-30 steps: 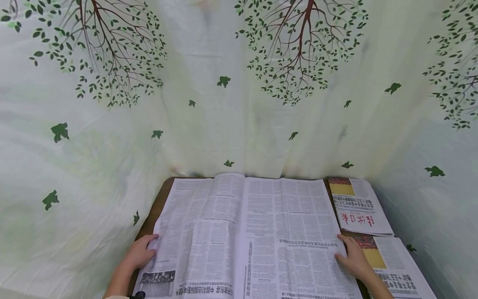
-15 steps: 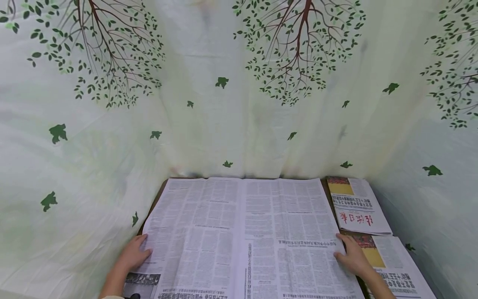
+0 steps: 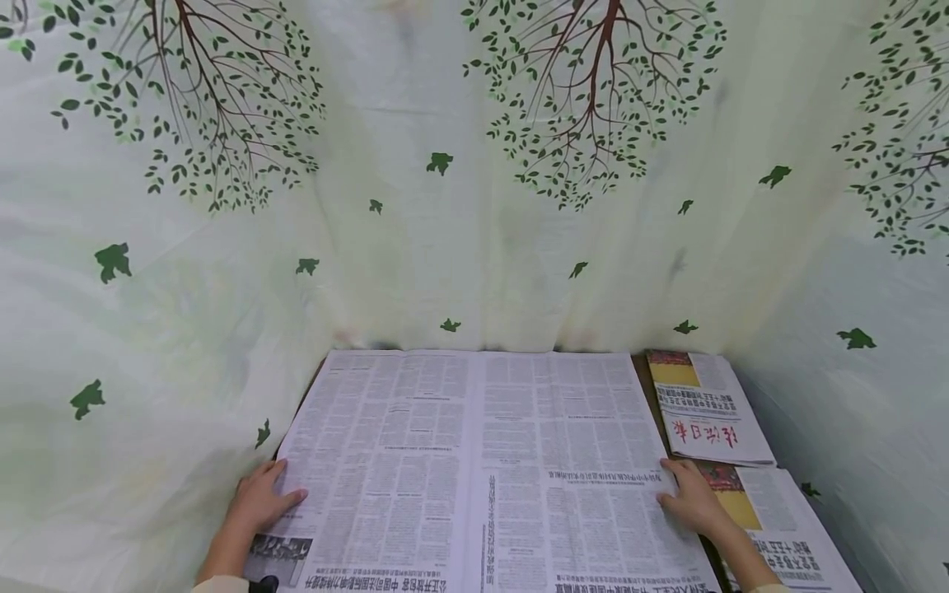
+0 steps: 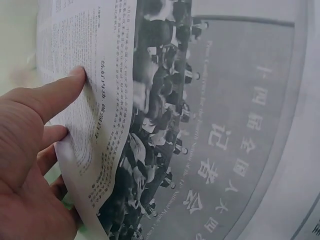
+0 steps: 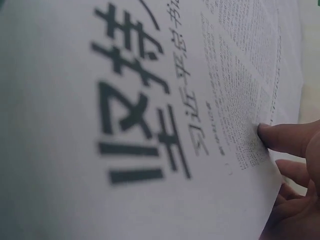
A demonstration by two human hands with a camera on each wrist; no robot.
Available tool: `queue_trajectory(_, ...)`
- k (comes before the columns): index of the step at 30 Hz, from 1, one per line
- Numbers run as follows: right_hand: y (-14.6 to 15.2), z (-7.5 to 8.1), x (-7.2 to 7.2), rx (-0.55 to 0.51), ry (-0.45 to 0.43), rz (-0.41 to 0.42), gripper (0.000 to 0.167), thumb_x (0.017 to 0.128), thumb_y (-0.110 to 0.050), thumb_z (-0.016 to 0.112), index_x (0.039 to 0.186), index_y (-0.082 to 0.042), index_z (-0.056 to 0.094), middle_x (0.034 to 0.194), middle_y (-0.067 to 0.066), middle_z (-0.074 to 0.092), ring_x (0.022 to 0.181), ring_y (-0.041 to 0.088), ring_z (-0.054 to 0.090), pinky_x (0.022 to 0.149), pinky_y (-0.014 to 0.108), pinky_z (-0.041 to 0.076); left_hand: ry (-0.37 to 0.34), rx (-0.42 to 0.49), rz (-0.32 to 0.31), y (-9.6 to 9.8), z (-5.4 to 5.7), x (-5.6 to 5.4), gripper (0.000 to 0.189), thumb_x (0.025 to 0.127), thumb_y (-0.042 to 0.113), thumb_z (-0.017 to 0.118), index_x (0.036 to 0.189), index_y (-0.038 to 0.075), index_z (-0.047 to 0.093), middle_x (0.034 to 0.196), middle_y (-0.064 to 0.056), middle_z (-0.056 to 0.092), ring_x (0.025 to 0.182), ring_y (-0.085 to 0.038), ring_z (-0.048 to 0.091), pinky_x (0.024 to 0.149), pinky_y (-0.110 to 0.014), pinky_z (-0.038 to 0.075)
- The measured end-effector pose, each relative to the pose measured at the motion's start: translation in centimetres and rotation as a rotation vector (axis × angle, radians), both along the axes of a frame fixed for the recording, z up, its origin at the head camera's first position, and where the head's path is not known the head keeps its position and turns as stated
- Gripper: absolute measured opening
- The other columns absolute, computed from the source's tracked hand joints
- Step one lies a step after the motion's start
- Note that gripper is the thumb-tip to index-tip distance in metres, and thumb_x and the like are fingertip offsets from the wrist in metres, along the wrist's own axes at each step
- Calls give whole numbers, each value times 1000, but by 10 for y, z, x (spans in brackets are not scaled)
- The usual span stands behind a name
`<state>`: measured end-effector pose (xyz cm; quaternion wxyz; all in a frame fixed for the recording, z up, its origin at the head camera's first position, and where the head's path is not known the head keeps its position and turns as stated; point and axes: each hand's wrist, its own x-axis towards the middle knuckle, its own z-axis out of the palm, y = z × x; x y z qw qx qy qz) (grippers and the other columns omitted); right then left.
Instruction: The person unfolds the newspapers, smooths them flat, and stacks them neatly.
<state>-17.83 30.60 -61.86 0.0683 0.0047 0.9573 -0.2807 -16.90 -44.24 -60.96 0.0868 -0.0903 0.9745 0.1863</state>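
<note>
A wide newspaper (image 3: 415,461) lies spread open, its two pages upside down in the head view. At its left edge my left hand (image 3: 255,498) pinches the sheet. In the left wrist view the thumb (image 4: 62,92) lies on the print, beside a large grey photo (image 4: 220,115), and the other fingers reach under the edge. My right hand (image 3: 693,498) pinches the opposite edge. In the right wrist view its thumb (image 5: 285,137) presses on top near large black characters (image 5: 130,115), with fingers curled below the paper.
Two folded newspapers lie at the right: one with a red title (image 3: 712,428) at the back, another (image 3: 789,527) nearer. A strip of brown table (image 3: 652,403) shows between them and the open one. Cloth with printed trees and leaves (image 3: 519,272) hangs behind and at both sides.
The left page has moved out to the left with my left hand, and its raised fold near the middle has flattened. My right hand has stayed almost in place at the right edge.
</note>
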Motion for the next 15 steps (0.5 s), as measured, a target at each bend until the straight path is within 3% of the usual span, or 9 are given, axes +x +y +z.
queue_trajectory(10, -4, -4, -2, 25, 64, 17, 67, 85, -8, 76, 140, 17, 48, 133, 39, 47, 116, 51, 56, 100, 64, 45, -57, 28, 38, 4, 7, -6, 98, 92, 48, 72, 154, -14, 27, 153, -42, 21, 136, -68, 22, 112, -75, 25)
queue_trajectory(15, -7, -8, -2, 34, 70, -6, 65, 87, -8, 73, 141, 16, 48, 136, 40, 43, 116, 52, 55, 98, 65, 46, -37, 44, 45, 4, 4, -7, 93, 93, 45, 72, 154, -9, 29, 156, -41, 16, 135, -70, 20, 111, -76, 24)
